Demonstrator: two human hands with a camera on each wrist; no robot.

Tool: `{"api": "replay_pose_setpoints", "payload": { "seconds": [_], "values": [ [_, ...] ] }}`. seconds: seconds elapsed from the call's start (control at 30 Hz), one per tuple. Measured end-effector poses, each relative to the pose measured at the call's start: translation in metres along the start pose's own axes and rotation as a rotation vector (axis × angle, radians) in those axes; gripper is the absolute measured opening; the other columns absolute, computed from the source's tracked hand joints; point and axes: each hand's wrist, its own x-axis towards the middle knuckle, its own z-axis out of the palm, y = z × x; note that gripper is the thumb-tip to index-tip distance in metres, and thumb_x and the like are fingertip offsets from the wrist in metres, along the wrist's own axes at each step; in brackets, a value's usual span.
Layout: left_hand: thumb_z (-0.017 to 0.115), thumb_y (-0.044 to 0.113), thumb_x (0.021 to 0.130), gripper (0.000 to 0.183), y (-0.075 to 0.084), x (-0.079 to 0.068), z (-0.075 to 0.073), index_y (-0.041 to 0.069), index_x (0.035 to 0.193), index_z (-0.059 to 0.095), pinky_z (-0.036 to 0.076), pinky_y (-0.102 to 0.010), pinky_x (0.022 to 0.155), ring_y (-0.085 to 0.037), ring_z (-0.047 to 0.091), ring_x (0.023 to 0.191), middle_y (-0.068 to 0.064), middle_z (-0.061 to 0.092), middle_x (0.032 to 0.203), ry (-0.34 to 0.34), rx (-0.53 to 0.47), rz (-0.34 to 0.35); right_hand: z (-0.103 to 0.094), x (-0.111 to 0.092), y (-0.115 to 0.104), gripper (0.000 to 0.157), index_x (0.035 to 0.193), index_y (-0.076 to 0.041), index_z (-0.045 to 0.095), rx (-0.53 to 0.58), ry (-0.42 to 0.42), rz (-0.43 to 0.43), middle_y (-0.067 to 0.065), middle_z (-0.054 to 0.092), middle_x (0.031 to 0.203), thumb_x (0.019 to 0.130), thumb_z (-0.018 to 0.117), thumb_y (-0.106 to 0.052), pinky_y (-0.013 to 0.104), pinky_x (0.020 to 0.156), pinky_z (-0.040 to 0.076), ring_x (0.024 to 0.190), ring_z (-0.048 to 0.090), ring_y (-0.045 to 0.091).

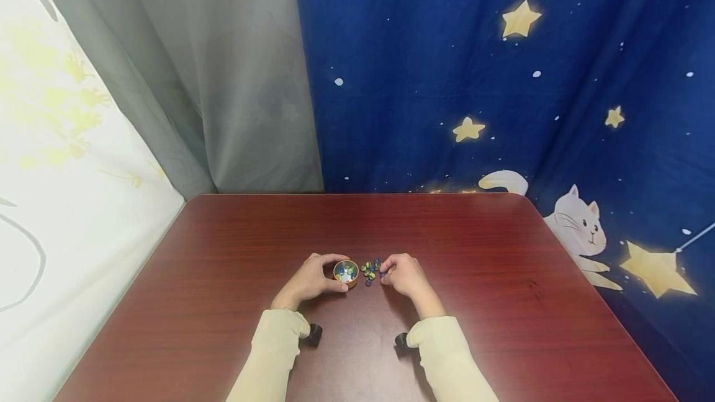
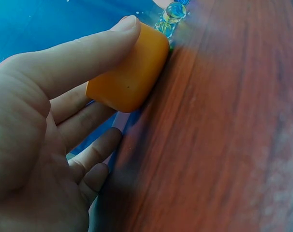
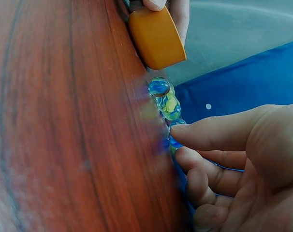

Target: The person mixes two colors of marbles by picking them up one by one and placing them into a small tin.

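Observation:
My left hand [image 1: 308, 278] holds a small round orange bowl [image 2: 137, 72] by its side, thumb in front and fingers behind. The bowl stands upright on the table, with several blue and yellow-green glass marbles [image 1: 345, 272] inside. To its right, a loose cluster of similar marbles [image 1: 370, 273] lies on the tabletop. My right hand [image 1: 403, 274] is at the right edge of this cluster. In the right wrist view, its thumb and index finger pinch a blue marble [image 3: 174, 139], partly hidden by the thumb tip.
The reddish-brown wooden table [image 1: 251, 234] extends around both hands. A grey curtain [image 1: 257, 79] and a blue star-patterned curtain [image 1: 413, 79] hang behind its far edge. Dark wrist devices [image 1: 314, 335] show at both cuffs.

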Motion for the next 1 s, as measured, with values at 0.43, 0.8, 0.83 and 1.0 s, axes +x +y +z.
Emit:
{"api": "replay_pose_setpoints", "payload": {
  "seconds": [0.43, 0.8, 0.83, 1.0],
  "values": [
    [0.091, 0.024, 0.066, 0.058, 0.001, 0.0, 0.0, 0.02, 0.119, 0.069, 0.04, -0.043, 0.09, -0.018, 0.047, 0.098, 0.005, 0.064, 0.102, 0.004, -0.006, -0.004, -0.002, 0.0, -0.004, 0.013, 0.079, -0.008, 0.07, 0.021, -0.009, 0.005, -0.002, 0.062, 0.066, 0.07, 0.076, -0.001, 0.031, 0.06, 0.045, 0.059, 0.055, 0.011],
    [0.091, 0.026, 0.066, 0.058, -0.001, 0.0, 0.0, 0.022, 0.119, 0.069, 0.04, -0.044, 0.09, -0.018, 0.047, 0.099, 0.006, 0.064, 0.103, 0.004, -0.008, -0.014, -0.004, 0.0, -0.009, 0.013, 0.082, -0.007, 0.069, 0.099, -0.002, -0.016, -0.001, 0.063, 0.064, 0.074, 0.075, 0.001, 0.031, 0.059, 0.045, 0.056, 0.06, 0.015],
    [0.091, 0.027, 0.066, 0.058, -0.001, 0.001, 0.001, 0.022, 0.119, 0.069, 0.04, -0.044, 0.09, -0.018, 0.047, 0.099, 0.006, 0.064, 0.103, 0.003, -0.009, -0.012, -0.004, 0.0, -0.01, 0.013, 0.083, -0.007, 0.069, 0.101, 0.001, -0.022, -0.001, 0.063, 0.065, 0.074, 0.075, 0.0, 0.031, 0.059, 0.045, 0.057, 0.06, 0.015],
    [0.092, 0.028, 0.065, 0.058, -0.003, 0.002, 0.001, 0.022, 0.119, 0.069, 0.04, -0.042, 0.089, -0.018, 0.047, 0.098, 0.007, 0.065, 0.103, 0.004, -0.006, -0.002, -0.003, 0.0, -0.015, 0.013, 0.085, -0.005, 0.07, 0.13, 0.0, -0.04, -0.001, 0.064, 0.068, 0.075, 0.076, 0.0, 0.03, 0.058, 0.045, 0.059, 0.058, 0.012]
  ]
}}
